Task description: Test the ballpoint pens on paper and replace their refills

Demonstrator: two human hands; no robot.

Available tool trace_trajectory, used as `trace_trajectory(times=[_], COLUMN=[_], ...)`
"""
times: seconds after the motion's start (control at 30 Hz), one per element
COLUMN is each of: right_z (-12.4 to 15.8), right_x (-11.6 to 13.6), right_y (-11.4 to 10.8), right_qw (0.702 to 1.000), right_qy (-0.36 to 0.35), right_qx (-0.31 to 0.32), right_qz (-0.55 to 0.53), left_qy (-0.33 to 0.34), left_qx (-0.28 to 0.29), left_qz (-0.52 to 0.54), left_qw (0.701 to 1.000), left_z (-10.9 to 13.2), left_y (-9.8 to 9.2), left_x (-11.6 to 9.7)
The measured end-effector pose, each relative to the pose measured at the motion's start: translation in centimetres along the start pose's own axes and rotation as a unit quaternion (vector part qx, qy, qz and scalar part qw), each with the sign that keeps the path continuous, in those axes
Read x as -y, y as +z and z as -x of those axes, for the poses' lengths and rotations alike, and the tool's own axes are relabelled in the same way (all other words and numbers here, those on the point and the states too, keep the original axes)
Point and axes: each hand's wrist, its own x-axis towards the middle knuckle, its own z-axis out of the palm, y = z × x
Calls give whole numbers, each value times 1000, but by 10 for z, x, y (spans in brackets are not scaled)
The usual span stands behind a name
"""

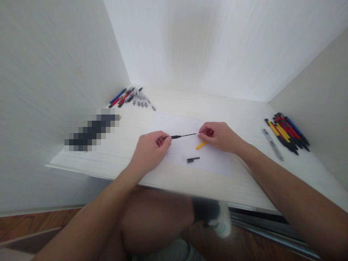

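My left hand (153, 148) is closed on a black pen piece (175, 137), pinched between thumb and fingers. A thin dark refill (189, 135) sticks out of it toward the right. My right hand (216, 136) is closed in a pinch just beyond the refill's tip; what its fingertips hold, if anything, is too small to make out. Below that hand a yellow pen barrel (201, 145) lies on the white paper (214, 165), partly hidden by the hand. A black pen cap (193, 159) lies nearer to me, beside a tiny pale bit.
At the back left lie blue and red pens (118, 97) and several clear pens (140, 99). A blurred-out dark object (92, 132) is at the left. On the right are yellow, red and blue pens (288, 132) and a clear pen (272, 145). White walls (190, 47) enclose the desk.
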Motion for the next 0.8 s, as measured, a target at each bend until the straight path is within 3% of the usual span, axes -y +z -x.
trace_trajectory(times=[0.17, 0.47, 0.8], right_z=[0, 0, -3], right_x=[1, 3, -4], right_y=[2, 8, 10], right_qw=[998, 988, 986], right_qy=[-55, -148, -162], right_qx=[-29, 1, -2], right_qz=[31, 48, 45], left_qy=[6, 15, -20], left_qx=[-4, 2, -13], left_qz=[15, 48, 39], left_qw=[1000, 999, 999], left_z=[0, 0, -9], left_y=[0, 2, -15], left_x=[0, 2, 13])
